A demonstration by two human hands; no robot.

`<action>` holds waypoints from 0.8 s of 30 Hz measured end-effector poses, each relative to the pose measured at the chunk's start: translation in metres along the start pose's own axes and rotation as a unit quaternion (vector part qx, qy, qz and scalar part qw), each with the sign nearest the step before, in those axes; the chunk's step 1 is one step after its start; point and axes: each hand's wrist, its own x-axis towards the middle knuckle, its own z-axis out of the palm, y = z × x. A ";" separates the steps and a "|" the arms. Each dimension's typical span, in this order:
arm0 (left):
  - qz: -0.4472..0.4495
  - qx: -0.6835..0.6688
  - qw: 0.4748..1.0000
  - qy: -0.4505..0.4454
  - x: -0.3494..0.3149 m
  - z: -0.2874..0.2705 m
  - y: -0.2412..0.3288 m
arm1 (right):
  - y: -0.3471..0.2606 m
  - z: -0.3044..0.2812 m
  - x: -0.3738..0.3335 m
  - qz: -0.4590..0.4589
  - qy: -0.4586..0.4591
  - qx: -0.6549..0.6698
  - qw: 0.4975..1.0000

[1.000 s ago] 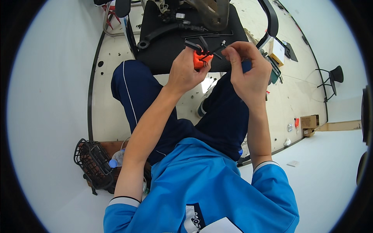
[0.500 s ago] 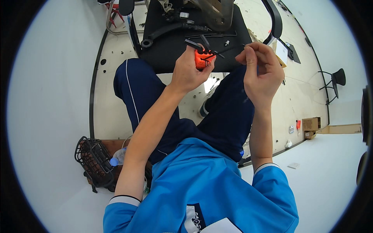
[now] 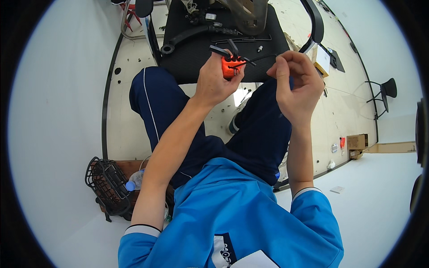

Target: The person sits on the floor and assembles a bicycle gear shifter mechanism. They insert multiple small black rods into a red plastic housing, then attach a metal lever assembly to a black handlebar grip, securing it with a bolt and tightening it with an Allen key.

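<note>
My left hand (image 3: 213, 82) is closed around an orange hex key holder (image 3: 229, 69), held over the front edge of a black chair seat. Several black hex keys stick out of the holder, two of them with thick bent ends (image 3: 220, 51) toward the top. To the right, my right hand (image 3: 300, 87) pinches the far end of a thin black hex key (image 3: 262, 57) between thumb and forefinger, the other fingers loosely curled. The key's other end meets the holder's face; whether it sits in a hole is too small to tell.
On the chair seat (image 3: 187, 67) lie a dark crank-like arm (image 3: 190, 35), loose L-shaped hex keys (image 3: 241, 40), a small silver fitting (image 3: 259, 48) and a large grey metal part (image 3: 250, 20). A black wire basket (image 3: 107, 181) and a blue-capped bottle (image 3: 134, 182) are at my left side.
My right hand has shifted slightly left toward the holder, with the hex key still pinched. My left hand and the holder have moved very little.
</note>
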 end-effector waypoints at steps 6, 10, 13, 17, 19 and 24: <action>0.088 0.053 0.994 -0.026 0.000 0.000 -0.006 | -0.005 -0.001 0.014 -0.073 -0.079 -0.110 0.988; 0.072 0.045 0.996 -0.029 0.002 -0.001 0.000 | 0.013 0.015 0.008 -0.109 -0.215 -0.174 0.955; -0.015 -0.022 0.999 -0.035 0.001 -0.004 0.003 | 0.012 0.019 -0.003 -0.064 -0.183 -0.107 0.975; -0.061 -0.057 0.996 -0.024 0.003 -0.004 0.005 | 0.013 0.027 -0.015 -0.088 -0.165 -0.108 0.976; -0.085 -0.067 0.994 -0.017 0.003 -0.004 0.004 | 0.016 0.029 -0.018 -0.092 -0.159 -0.099 0.978; -0.097 -0.089 0.991 -0.023 0.003 -0.002 0.005 | 0.033 0.045 -0.021 -0.133 -0.098 -0.069 0.984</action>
